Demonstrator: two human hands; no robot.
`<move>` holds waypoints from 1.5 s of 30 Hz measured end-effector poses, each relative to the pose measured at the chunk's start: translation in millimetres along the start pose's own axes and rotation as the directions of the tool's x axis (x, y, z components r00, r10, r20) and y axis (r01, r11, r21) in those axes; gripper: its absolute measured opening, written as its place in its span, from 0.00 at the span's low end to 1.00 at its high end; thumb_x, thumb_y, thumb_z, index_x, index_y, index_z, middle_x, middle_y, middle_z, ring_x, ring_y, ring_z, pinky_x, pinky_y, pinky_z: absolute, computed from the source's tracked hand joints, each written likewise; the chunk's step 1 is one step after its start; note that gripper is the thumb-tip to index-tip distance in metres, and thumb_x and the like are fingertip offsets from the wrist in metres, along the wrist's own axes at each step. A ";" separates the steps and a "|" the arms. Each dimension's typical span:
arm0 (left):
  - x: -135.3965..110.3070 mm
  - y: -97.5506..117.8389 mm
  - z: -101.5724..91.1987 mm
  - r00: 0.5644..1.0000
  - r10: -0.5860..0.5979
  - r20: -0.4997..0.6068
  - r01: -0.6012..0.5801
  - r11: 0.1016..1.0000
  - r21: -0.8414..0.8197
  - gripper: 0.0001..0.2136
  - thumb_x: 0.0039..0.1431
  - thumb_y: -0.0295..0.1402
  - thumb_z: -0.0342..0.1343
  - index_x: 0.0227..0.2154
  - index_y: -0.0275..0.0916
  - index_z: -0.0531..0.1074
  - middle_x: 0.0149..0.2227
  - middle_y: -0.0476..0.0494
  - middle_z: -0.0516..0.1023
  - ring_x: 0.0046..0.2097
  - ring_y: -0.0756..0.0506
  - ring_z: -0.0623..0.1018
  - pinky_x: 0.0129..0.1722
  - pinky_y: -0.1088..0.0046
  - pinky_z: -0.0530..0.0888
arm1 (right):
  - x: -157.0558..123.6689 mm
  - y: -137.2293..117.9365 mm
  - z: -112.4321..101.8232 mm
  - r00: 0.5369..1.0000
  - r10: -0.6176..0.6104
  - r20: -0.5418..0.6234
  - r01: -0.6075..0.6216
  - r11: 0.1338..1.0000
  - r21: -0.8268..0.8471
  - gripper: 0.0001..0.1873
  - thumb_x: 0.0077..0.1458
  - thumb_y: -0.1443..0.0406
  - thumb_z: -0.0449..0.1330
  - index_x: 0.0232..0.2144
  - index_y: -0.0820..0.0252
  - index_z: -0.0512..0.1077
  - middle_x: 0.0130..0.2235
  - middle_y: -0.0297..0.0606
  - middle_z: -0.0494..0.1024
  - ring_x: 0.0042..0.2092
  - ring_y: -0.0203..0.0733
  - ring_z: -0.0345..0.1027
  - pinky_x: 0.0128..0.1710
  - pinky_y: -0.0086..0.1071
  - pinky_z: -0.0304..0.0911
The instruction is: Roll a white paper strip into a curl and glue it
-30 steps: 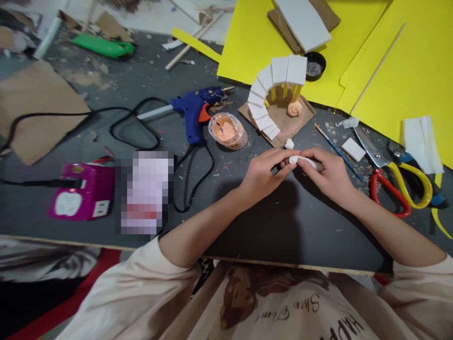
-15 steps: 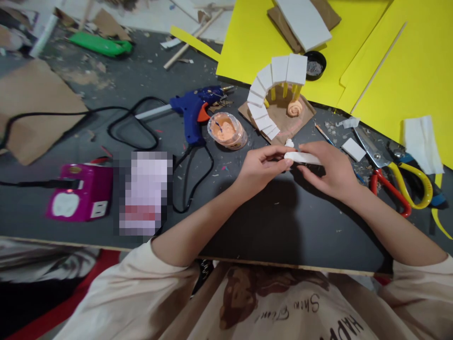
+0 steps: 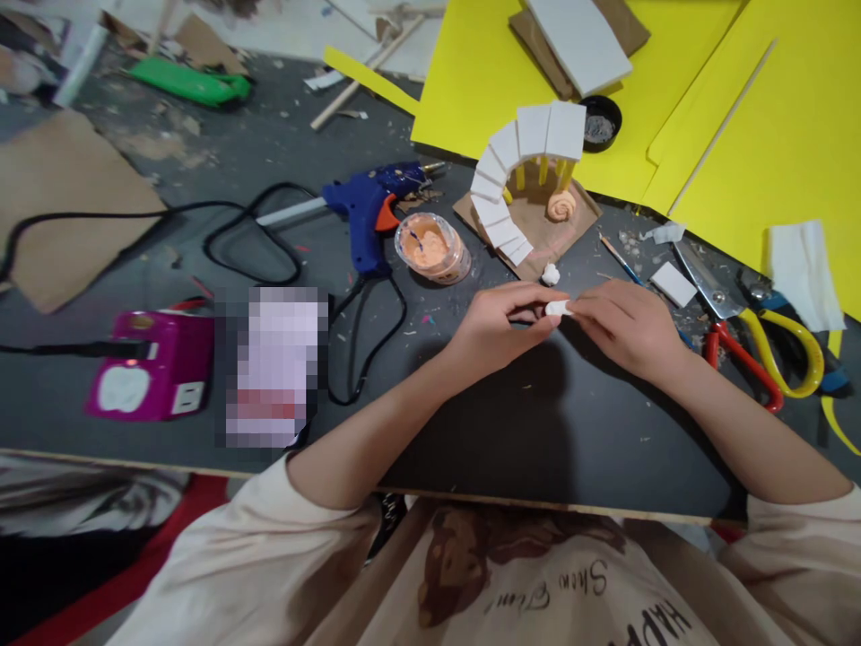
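Left hand (image 3: 501, 325): over the dark tabletop (image 3: 552, 431), fingers drawn together, thumb and fingertips pinching one end of a small white piece (image 3: 559, 308)

Right hand (image 3: 622, 325): facing the left, fingers curled and closed on the other end of the same white piece, most of which is covered by the fingers; what the piece is made of cannot be told

White piece: held between both hands just above the tabletop, near the centre of the view, in front of the staircase model

Staircase model (image 3: 521, 175): curved run of white steps on yellow posts, standing on a brown card base; a peach-coloured spiral (image 3: 560, 206) sits on the base beside the posts

Small white lump (image 3: 550, 274): lying on the tabletop between the model's base and the hands

Round tub (image 3: 432, 248): peach-coloured contents, just left of the model

Blue glue gun (image 3: 367, 208): lying beside the tub, black cord looping away to the left

Scissors (image 3: 753, 327): red and yellow handles, right of the right hand

Thin brush (image 3: 615, 257): lying near the right hand, partly hidden by it

Yellow sheets (image 3: 794, 135): far right, under and behind the model

Magenta box (image 3: 152, 363): near the left edge
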State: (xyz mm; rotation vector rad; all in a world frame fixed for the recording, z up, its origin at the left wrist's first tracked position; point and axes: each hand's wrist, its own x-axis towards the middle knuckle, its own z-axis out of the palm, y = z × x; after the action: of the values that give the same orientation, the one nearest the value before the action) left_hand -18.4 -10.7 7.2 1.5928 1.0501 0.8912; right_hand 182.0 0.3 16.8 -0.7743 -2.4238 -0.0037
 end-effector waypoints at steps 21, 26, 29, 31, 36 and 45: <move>-4.1 -4.2 3.5 0.872 0.489 -0.023 -0.422 0.775 0.471 0.07 0.61 0.31 0.56 0.41 0.36 0.74 0.40 0.45 0.82 0.43 0.49 0.79 0.45 0.74 0.73 | 14.8 -24.9 -2.8 0.442 0.671 0.595 -0.669 -0.195 0.717 0.12 0.46 0.58 0.67 0.24 0.61 0.71 0.21 0.28 0.72 0.19 0.27 0.61 0.19 0.24 0.58; -3.7 -2.9 2.3 0.864 0.503 0.003 -0.441 0.755 0.485 0.07 0.60 0.32 0.57 0.39 0.36 0.73 0.37 0.45 0.81 0.41 0.49 0.79 0.44 0.74 0.72 | 18.5 -26.7 -3.5 0.349 0.579 0.737 -0.613 -0.454 0.646 0.12 0.42 0.61 0.67 0.21 0.62 0.69 0.19 0.28 0.70 0.17 0.26 0.59 0.15 0.22 0.56; -3.5 -2.3 1.9 0.863 0.504 0.011 -0.446 0.753 0.483 0.06 0.60 0.32 0.57 0.38 0.36 0.73 0.36 0.45 0.81 0.40 0.49 0.78 0.43 0.74 0.71 | 18.2 -26.5 -2.4 0.328 0.551 0.767 -0.591 -0.514 0.622 0.10 0.42 0.63 0.66 0.21 0.62 0.70 0.18 0.28 0.70 0.17 0.26 0.58 0.15 0.21 0.56; -3.3 -2.9 2.0 0.860 0.509 0.022 -0.455 0.747 0.485 0.07 0.60 0.31 0.57 0.40 0.36 0.73 0.36 0.46 0.80 0.40 0.50 0.78 0.42 0.75 0.71 | 17.8 -26.0 -1.8 0.321 0.554 0.768 -0.587 -0.520 0.621 0.09 0.42 0.64 0.66 0.20 0.62 0.69 0.18 0.28 0.70 0.16 0.26 0.58 0.14 0.21 0.55; -3.4 -5.1 2.1 0.855 0.517 0.046 -0.461 0.716 0.525 0.08 0.61 0.29 0.55 0.43 0.39 0.75 0.34 0.48 0.79 0.38 0.51 0.77 0.40 0.77 0.71 | 19.3 -23.2 -4.2 0.300 0.546 0.782 -0.616 -0.515 0.596 0.07 0.41 0.66 0.64 0.20 0.63 0.70 0.17 0.28 0.70 0.15 0.26 0.58 0.13 0.20 0.55; -4.5 -0.5 0.4 0.914 0.401 -0.057 -0.340 0.837 0.429 0.10 0.60 0.37 0.57 0.39 0.38 0.75 0.37 0.43 0.81 0.40 0.48 0.79 0.41 0.73 0.73 | 16.9 -20.3 -7.2 0.483 0.611 0.627 -0.667 -0.206 0.716 0.09 0.49 0.62 0.63 0.34 0.58 0.69 0.22 0.27 0.73 0.20 0.29 0.64 0.19 0.24 0.61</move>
State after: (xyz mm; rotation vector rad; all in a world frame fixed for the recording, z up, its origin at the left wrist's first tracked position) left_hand -19.7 -15.1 6.3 2.1685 1.0976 1.1095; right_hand 164.0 -8.9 35.2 -1.2331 -1.1309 1.8009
